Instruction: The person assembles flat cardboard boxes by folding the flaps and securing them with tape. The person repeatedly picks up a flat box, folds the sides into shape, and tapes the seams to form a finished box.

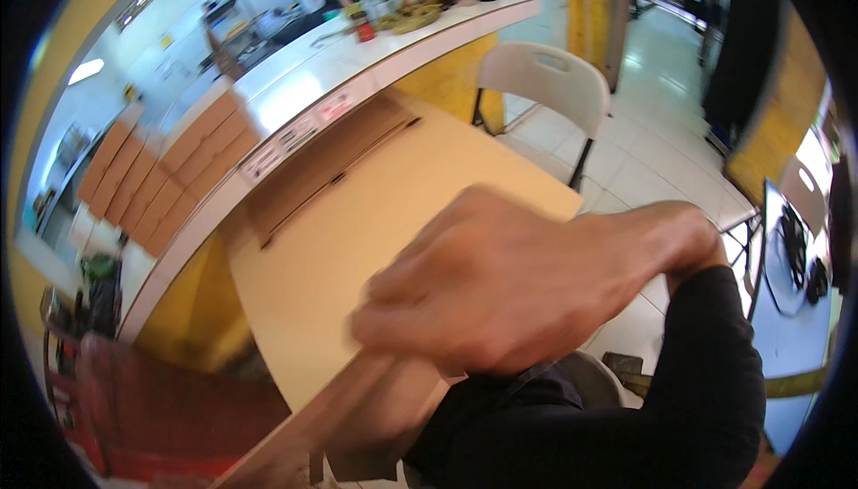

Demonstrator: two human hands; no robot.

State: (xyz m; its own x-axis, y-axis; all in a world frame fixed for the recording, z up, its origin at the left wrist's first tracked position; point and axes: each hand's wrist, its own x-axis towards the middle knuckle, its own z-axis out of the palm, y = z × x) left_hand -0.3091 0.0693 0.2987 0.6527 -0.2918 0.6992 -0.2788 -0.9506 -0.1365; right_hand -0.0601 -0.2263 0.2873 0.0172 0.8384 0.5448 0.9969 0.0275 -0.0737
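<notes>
My right hand (483,288), blurred by motion, hangs over the near part of the table with its fingers curled into a fist. Its bare wrist bends down to a black sleeve at the lower right. Directly under the fist, a piece of brown cardboard (357,404) slants toward the lower edge and seems to be gripped at its upper end; the fingertips are hidden. My left hand does not show. Farther off on the pale tan tabletop (304,283) lies a flat folded cardboard sheet (335,172) with dark slots, along the counter side.
Folded brown cardboard boxes (170,176) stand in rows on the white counter (295,87). Bottles and a coiled yellowish strap (411,20) sit farther along it. A white folding chair (545,87) is beyond the table, a dark red seat (170,408) at left, a blue table (791,346) at right.
</notes>
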